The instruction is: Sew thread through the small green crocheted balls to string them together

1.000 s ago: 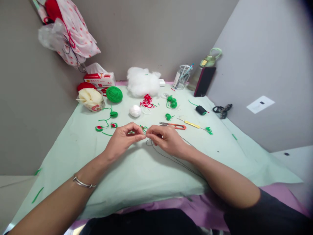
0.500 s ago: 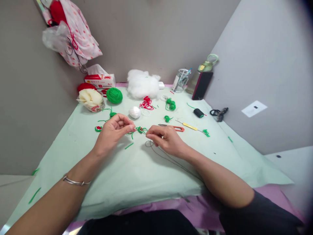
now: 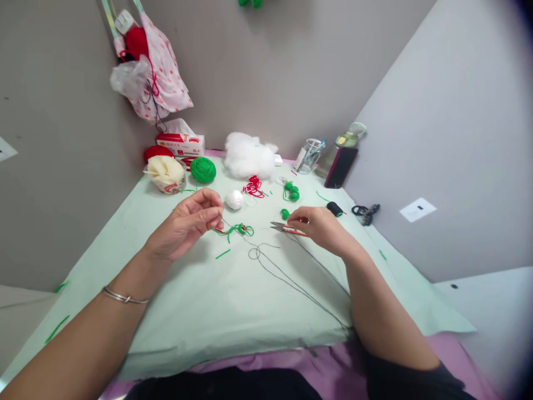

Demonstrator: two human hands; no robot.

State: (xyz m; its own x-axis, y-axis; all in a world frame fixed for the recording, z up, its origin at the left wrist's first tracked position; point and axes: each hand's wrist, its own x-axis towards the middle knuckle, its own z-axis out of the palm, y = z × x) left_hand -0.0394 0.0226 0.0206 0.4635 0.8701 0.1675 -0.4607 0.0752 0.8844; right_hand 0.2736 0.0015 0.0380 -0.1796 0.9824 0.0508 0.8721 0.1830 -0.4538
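Plenty of room here on the pale green cloth [image 3: 195, 311], well in front of the round white yarn ball [image 3: 234, 199]: a hand could slide across, but thin dark looped thread [image 3: 287, 284] lies front-right of the ball. Left of it, the bare left hand [image 3: 185, 223] blocks; right of it, the bare right hand [image 3: 321, 230] and pointed orange-handled metal snips [image 3: 280, 226]. Behind it, a fluffy white stuffing heap [image 3: 250, 156] bars the way.
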